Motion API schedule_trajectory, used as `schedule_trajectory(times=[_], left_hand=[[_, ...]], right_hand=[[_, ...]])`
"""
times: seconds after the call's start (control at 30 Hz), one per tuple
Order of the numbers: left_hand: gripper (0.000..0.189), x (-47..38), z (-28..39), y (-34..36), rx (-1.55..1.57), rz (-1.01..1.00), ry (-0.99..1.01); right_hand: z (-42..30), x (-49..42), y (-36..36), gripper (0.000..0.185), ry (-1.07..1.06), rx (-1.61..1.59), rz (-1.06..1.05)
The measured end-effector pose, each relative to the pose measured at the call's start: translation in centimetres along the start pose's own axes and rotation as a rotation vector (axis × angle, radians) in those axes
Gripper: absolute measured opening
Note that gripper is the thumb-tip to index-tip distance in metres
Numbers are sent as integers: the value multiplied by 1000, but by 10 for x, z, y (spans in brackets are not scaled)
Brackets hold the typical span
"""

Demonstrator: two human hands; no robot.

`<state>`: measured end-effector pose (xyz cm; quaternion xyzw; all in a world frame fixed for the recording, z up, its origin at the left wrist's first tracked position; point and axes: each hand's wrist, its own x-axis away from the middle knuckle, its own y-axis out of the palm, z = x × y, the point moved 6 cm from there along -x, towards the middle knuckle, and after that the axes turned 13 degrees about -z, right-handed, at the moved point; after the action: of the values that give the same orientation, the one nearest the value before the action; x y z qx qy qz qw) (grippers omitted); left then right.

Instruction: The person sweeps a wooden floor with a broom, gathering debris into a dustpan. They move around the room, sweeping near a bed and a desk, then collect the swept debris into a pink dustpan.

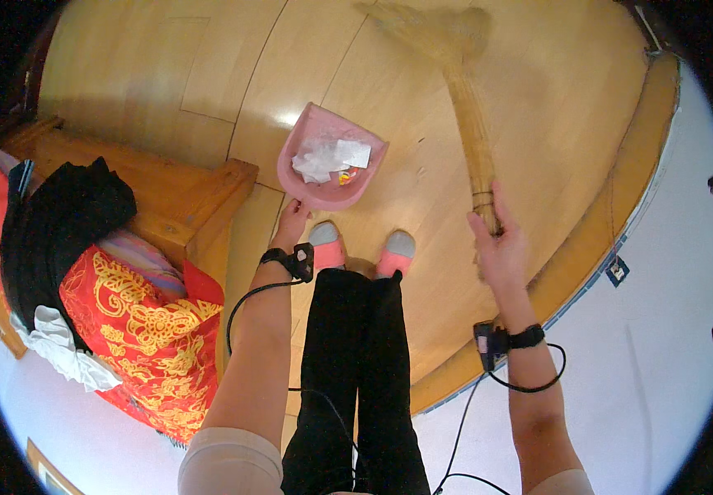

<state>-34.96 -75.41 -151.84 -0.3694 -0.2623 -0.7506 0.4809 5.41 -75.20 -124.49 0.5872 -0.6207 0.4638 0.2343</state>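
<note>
My left hand [293, 221] grips the near end of a pink plastic dustpan [356, 197], whose open side faces away from me. In the dustpan lie crumpled clear plastic [314, 159], a white piece [354, 153] and small red and yellow scraps [345, 177]. My right hand [505, 247] is closed around the wire-bound handle of a straw broom [471, 117]. The broom's bristles, blurred, are at the top of the view, beyond the dustpan and to its right, over the wood-look floor. Both of my wrists wear black straps with small devices and cables.
A wooden bed or bench frame [164, 198] stands at left, bearing a red and gold patterned cloth [152, 322], black clothing [65, 229] and a white cloth [59, 346]. A pale wall with an electrical socket [617, 271] curves along the right. Small dark specks [421, 140] lie near the dustpan.
</note>
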Motion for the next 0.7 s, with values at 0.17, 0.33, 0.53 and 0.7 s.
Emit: schedule_trajectory(times=[0.17, 0.33, 0.53, 0.7], left_hand=[[30, -5, -13, -3, -61, 6, -109], [31, -14, -21, -1, 10, -37, -183], [31, 9, -16, -2, -53, -7, -60], [36, 32, -34, -8, -278, -38, -144]], right_hand=[[24, 86, 49, 62, -315, 364, 36], [76, 194, 42, 65, 61, 279, -232], [77, 212, -14, 65, 116, 119, -119], [89, 175, -31, 64, 75, -174, 55]])
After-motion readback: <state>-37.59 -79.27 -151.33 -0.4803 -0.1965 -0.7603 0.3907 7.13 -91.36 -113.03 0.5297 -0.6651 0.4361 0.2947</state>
